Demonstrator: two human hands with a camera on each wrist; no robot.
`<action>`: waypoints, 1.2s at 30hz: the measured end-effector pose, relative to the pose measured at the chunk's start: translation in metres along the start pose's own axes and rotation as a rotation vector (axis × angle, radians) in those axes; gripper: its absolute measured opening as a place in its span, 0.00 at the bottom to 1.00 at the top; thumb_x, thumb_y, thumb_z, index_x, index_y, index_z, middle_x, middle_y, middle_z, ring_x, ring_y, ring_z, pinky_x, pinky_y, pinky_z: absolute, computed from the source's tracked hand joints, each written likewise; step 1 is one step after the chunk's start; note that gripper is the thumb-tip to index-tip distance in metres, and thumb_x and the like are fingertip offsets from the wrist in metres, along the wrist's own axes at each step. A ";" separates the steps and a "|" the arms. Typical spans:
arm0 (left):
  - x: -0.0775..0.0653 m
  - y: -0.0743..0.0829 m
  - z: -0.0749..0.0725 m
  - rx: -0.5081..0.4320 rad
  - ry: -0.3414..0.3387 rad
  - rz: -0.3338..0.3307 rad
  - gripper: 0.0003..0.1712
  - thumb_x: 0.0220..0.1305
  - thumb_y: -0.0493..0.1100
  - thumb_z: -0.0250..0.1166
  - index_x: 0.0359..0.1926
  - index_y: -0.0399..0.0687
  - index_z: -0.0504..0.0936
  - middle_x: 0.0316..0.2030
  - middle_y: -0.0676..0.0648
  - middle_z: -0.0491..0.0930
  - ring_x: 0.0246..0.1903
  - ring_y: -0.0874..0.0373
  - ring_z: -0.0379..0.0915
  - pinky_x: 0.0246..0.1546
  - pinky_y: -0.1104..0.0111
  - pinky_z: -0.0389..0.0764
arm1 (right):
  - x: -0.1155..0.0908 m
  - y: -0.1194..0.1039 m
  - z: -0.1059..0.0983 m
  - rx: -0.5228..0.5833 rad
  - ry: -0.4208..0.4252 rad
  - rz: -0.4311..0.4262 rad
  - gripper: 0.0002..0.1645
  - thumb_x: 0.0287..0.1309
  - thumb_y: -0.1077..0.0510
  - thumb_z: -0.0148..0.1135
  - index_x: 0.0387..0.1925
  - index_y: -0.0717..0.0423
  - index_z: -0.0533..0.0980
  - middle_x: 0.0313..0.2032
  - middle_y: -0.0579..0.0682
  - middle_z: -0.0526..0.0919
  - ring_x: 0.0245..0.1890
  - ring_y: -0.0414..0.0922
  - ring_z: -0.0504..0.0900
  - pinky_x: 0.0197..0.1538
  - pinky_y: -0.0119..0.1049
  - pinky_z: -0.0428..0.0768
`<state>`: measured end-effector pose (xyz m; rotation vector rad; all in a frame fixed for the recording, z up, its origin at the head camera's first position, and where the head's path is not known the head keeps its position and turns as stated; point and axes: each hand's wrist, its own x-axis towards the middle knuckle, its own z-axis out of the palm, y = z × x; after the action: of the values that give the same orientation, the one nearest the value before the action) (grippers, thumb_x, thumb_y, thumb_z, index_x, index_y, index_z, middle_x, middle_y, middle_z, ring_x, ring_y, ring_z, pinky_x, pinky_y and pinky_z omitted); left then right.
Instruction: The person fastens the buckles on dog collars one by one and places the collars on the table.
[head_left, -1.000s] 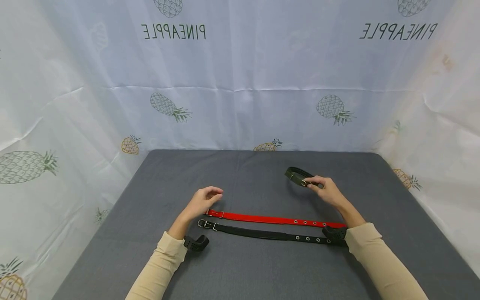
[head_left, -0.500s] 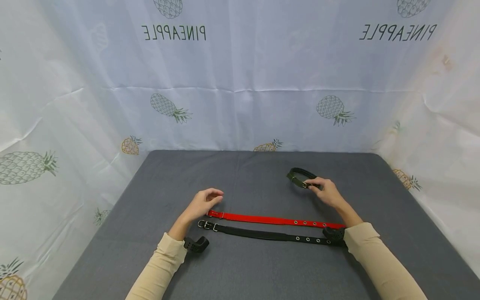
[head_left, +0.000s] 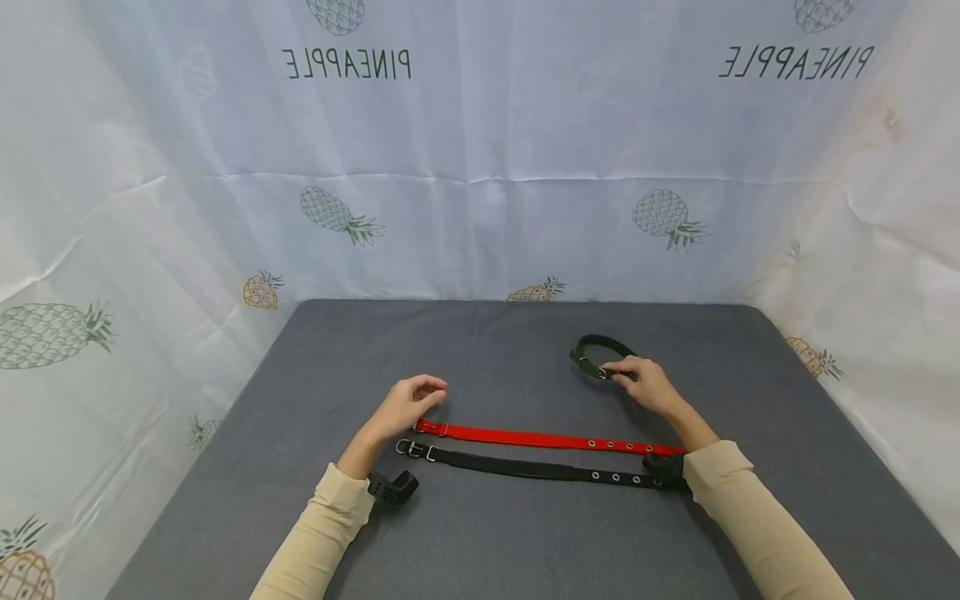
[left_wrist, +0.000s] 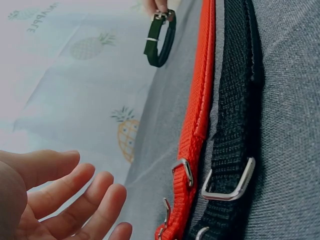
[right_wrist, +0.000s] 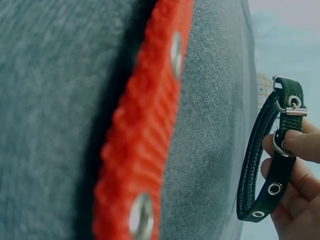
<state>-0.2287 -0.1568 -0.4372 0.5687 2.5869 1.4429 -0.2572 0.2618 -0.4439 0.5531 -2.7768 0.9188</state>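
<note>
My right hand [head_left: 647, 385] pinches a dark green collar [right_wrist: 290, 112] at its buckle, between thumb and fingers. The collar is fastened into a loop, with metal eyelets along the strap. Near the red collar's buckle end hovers my left hand [head_left: 403, 405], fingers loosely bent and holding nothing. Stretched flat across the table, the red collar [head_left: 510, 436] has its buckle at the left and eyelets at the right. A black collar [head_left: 502, 465] lies straight just in front of it, laid the same way. My right wrist covers the far right ends of both.
The grey cloth-covered table [head_left: 480, 533] has its back edge against a white curtain [head_left: 480, 233] printed with pineapples. More curtain hangs at both sides. A black wrist mount [head_left: 393, 487] sits on the left wrist, another black mount [head_left: 663, 468] on the right.
The green collar has tilted and sunk slightly in my right hand, so its loop shows rounder. The right arm has shifted a little left; the left hand has stayed put.
</note>
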 end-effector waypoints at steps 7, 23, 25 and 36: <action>0.001 0.001 -0.002 0.013 0.009 0.000 0.17 0.69 0.39 0.57 0.54 0.32 0.77 0.50 0.32 0.81 0.48 0.42 0.79 0.43 0.69 0.79 | 0.004 -0.002 0.002 -0.019 -0.028 0.029 0.15 0.59 0.69 0.60 0.48 0.65 0.81 0.40 0.64 0.84 0.36 0.56 0.81 0.35 0.39 0.76; -0.002 0.001 -0.005 0.022 0.024 0.006 0.17 0.69 0.40 0.58 0.53 0.32 0.77 0.49 0.33 0.81 0.47 0.42 0.80 0.43 0.67 0.79 | 0.006 0.000 0.007 -0.019 -0.094 0.125 0.10 0.57 0.67 0.63 0.41 0.64 0.84 0.41 0.65 0.85 0.42 0.60 0.81 0.44 0.52 0.80; -0.002 -0.002 -0.005 0.025 0.023 0.008 0.17 0.69 0.39 0.58 0.53 0.32 0.77 0.49 0.33 0.81 0.47 0.43 0.80 0.43 0.68 0.79 | 0.006 0.000 0.008 -0.017 -0.102 0.129 0.10 0.57 0.67 0.63 0.41 0.64 0.84 0.42 0.65 0.85 0.43 0.61 0.81 0.45 0.53 0.80; -0.005 -0.006 -0.007 0.028 0.023 0.008 0.17 0.70 0.41 0.58 0.53 0.32 0.78 0.49 0.33 0.81 0.47 0.44 0.80 0.45 0.63 0.81 | 0.001 -0.002 0.006 -0.026 -0.114 0.126 0.12 0.60 0.64 0.62 0.44 0.64 0.83 0.43 0.65 0.85 0.45 0.61 0.81 0.46 0.53 0.81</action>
<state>-0.2277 -0.1672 -0.4391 0.5708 2.6295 1.4255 -0.2578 0.2563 -0.4466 0.4450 -2.9511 0.9012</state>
